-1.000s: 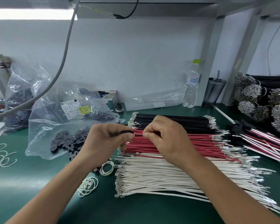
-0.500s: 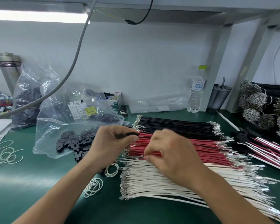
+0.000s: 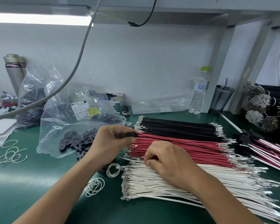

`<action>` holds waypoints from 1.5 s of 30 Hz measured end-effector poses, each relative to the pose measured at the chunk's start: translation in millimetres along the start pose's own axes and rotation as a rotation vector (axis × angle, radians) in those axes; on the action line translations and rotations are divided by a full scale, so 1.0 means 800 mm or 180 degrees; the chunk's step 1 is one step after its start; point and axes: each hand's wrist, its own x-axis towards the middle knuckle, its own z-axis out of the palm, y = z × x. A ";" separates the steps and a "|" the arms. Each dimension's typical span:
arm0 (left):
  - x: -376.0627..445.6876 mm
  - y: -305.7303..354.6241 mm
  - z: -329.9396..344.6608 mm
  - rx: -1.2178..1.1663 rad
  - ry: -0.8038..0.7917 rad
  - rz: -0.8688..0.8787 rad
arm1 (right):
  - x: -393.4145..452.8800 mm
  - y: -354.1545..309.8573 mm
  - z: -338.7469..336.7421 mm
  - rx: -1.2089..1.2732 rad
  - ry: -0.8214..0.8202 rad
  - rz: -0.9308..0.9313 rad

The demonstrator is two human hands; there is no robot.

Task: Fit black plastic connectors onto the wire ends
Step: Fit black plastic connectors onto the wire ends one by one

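Note:
My left hand (image 3: 113,141) pinches a small black plastic connector (image 3: 132,135) above the left ends of the wires; a thin black wire (image 3: 192,145) runs out of it to the right across the red wires. My right hand (image 3: 166,160) is lower, with its fingertips curled down onto the left ends of the white wires (image 3: 152,183), at the border with the red wires (image 3: 176,147). What the fingertips pinch is hidden. Black wires (image 3: 176,126) lie behind the red ones. All have metal terminals at both ends. Loose black connectors (image 3: 78,141) spill from an open clear bag.
Clear bags (image 3: 58,113) of connectors stand at the left, white rubber bands (image 3: 94,186) lie on the green mat. A water bottle (image 3: 199,92), a dark cup (image 3: 221,97) and a small box (image 3: 115,102) stand at the back. Finished harnesses (image 3: 268,147) and bundled wires lie right.
My right hand has come away from the connector and moved down from the red wires to the ends of the white wires. My left hand keeps the connector, now with a black wire trailing.

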 end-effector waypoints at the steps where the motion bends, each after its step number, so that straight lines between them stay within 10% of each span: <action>1: 0.000 0.000 0.000 -0.0016 0.0018 -0.0021 | -0.001 0.001 0.000 0.0031 -0.0038 -0.0024; 15: 0.003 0.000 -0.003 -0.0162 0.0001 -0.0048 | -0.003 0.002 -0.014 0.0063 0.0326 -0.0178; 23: -0.003 0.013 -0.003 -0.0517 -0.0309 -0.0085 | -0.002 0.014 -0.030 0.0133 0.1515 -0.0084; 45: -0.012 0.018 -0.003 -0.0314 -0.0547 -0.0058 | -0.001 0.009 -0.007 0.0304 0.1762 -0.0577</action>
